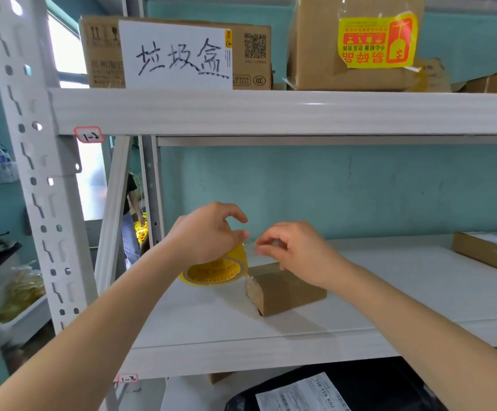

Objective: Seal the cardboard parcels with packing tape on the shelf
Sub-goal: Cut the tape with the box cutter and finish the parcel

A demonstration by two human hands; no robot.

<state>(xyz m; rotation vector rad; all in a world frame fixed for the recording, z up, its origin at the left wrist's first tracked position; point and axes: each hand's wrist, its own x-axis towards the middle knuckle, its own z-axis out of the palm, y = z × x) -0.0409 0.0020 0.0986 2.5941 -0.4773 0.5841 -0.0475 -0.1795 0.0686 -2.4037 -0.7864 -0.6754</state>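
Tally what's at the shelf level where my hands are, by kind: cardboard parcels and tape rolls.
Cardboard parcels: 2, the small parcel and the right-edge parcel
Tape rolls: 1, the yellow tape roll, gripped by the left hand
Total: 3

A parcel storeroom: numbered white metal shelving [271, 111], labelled cardboard boxes [354, 43].

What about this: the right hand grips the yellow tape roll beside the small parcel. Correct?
No. The head view shows the left hand gripping the yellow tape roll beside the small parcel; the right hand pinches the loose tape end.
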